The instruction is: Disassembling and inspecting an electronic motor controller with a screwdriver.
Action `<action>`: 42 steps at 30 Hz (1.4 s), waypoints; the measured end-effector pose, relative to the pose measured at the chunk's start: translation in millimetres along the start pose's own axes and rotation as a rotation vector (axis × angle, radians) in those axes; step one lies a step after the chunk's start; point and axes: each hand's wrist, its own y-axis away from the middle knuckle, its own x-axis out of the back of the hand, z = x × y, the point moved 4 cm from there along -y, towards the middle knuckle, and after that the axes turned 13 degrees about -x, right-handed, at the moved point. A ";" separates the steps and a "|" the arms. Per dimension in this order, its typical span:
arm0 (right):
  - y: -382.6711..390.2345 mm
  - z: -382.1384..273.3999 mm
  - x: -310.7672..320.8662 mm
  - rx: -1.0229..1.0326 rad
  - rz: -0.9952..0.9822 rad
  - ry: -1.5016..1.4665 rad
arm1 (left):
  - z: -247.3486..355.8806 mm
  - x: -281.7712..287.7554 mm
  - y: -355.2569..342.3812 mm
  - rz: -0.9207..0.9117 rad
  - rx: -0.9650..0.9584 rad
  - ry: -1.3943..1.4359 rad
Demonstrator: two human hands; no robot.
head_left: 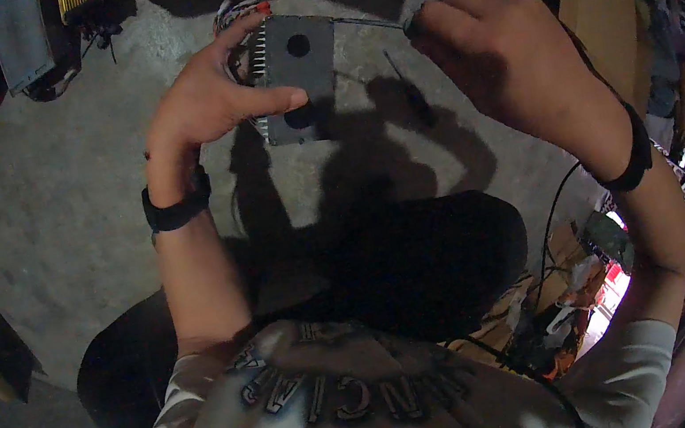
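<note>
The grey box (320,74), a flat case with two dark round spots on its face and a row of pale teeth down its left side, was at the upper centre of the frame. The left hand (207,96) gripped it from that toothed side, the thumb pressed on the face by the lower spot and the fingers curled round toward the top. Wires (234,7) and a small red piece (264,8) showed just beside those fingertips. Whether the box rested on the concrete floor (62,196) or was held above it could not be told.

The right hand (507,67), at the upper right, was closed around a thin-shafted tool (366,24), whose shaft ran leftward and seemed to meet the box's upper right corner. The tip was too small to show what it engaged.

Good work here, it seemed, depended on the left grip: the box needed holding firmly against any push from the tool, with fingers out of the line of a slip and off the wires. The tool was probably best kept in line with whatever it entered, with light, steady pressure at first. The dim light and the person's shadow (371,169) below the box made a careful look at the tip worthwhile.
</note>
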 end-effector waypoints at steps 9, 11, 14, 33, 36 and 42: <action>0.5 5.3 3.2 -0.078 -0.075 -0.042 | -13.3 -12.5 -8.2 -0.011 -0.068 0.024; 0.0 6.0 4.5 -0.075 -0.061 -0.115 | -11.8 -12.3 -7.2 -0.006 -0.088 -0.070; 1.5 5.1 7.4 -0.161 -0.031 -0.150 | -10.8 -11.2 -7.5 0.028 -0.126 -0.145; 34.0 4.0 6.5 -0.527 -0.075 -0.462 | -15.7 -19.1 -11.2 0.062 -0.020 -0.050; 53.1 2.7 10.8 -0.228 0.091 -0.510 | -21.6 -21.3 -14.6 0.006 0.002 0.113; 79.0 -20.4 8.8 -0.215 0.064 -0.624 | -21.9 -15.3 -13.1 0.047 -0.085 -0.001</action>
